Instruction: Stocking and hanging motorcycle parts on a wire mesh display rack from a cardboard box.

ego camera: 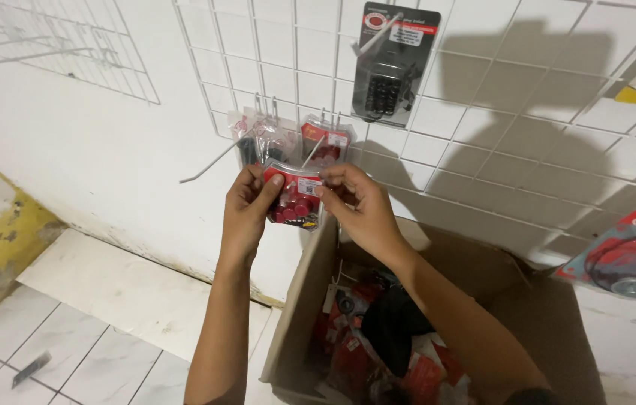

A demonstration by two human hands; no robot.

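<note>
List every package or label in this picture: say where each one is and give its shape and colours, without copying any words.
Clear packet of red parts: held by left hand and right hand, white label.
Two similar clear packets: hanging on grid hooks behind.
Tall black card pack: high on the grid, red-white label.
Red pack with black ring: right edge.
Cardboard box: below, holding red and black packets.

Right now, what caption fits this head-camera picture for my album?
Both hands, left hand and right hand, hold a clear packet of red parts before a wire grid, above an open box.
</note>
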